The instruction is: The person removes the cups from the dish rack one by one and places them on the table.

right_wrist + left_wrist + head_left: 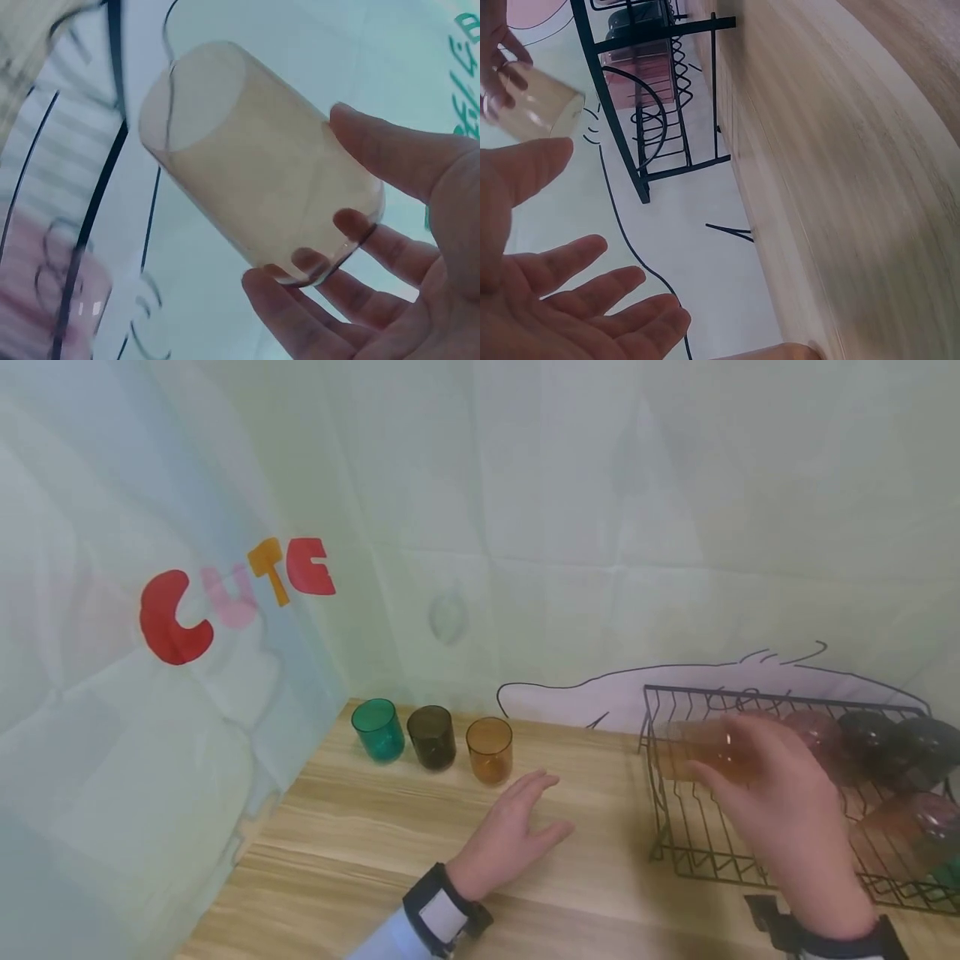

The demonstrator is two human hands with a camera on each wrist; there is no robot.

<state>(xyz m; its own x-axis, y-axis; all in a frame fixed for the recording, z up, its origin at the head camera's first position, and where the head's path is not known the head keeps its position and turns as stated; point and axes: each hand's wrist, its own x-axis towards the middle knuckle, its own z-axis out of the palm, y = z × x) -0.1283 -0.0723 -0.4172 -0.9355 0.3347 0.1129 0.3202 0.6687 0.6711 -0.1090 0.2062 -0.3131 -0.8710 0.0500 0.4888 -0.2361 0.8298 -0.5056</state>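
Pale amber cup in the right hand, tipped on its side over the left end of the wire rack; left wrist view shows it apart from the bars. Right thumb on one side, fingers curled on the other, gripping near the base, mouth free. Left hand holds nothing, fingers loosely spread above the table.

Handling: looks like thin glass or hard plastic, material uncertain. Probably light, stiff, slick if damp, chip-prone at the rim. Best hold, I judge: around the wall toward the base, no hard squeeze.

Containers: held cup shows no contents. Teal cup, brown cup and orange cup stand upright in a row, mouths up, no contents made out. Rack bears dark cups and pinkish cups, partly hidden; exact count unclear
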